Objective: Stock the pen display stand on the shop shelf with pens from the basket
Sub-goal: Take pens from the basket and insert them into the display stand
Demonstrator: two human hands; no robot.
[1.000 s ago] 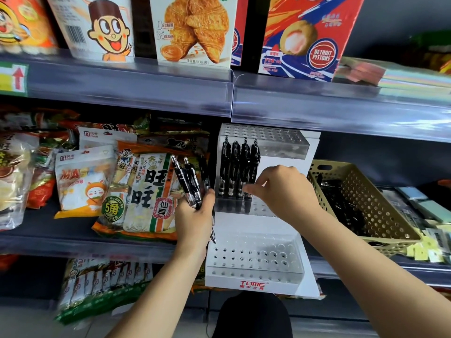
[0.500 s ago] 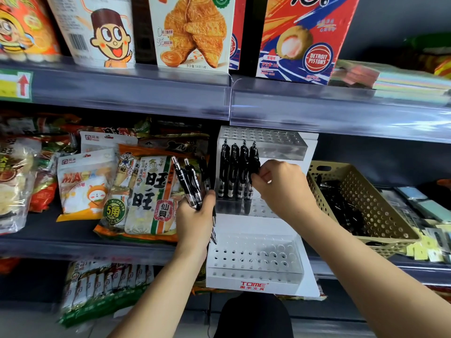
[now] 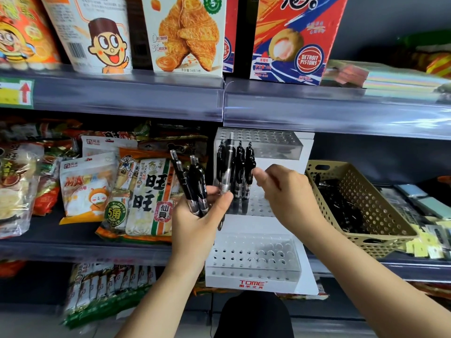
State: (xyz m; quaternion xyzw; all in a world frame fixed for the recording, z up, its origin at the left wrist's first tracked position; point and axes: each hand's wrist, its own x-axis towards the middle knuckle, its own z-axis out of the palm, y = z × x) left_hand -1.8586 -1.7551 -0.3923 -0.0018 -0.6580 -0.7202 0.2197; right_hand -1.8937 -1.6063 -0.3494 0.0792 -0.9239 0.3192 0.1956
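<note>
Gripping a bunch of black pens, the left hand is by the left side of the white pen stand on the shelf. The right hand, loosely curled, holds nothing. The basket sits right.

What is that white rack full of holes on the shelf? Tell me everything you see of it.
The pen display stand is a white stepped rack with three clear plastic tiers punched with holes and a red TOME logo on its front. It stands upright on the shelf between snack bags and a tan basket. Black pens stand upright at the middle tier's left; the other tiers look bare.
</note>
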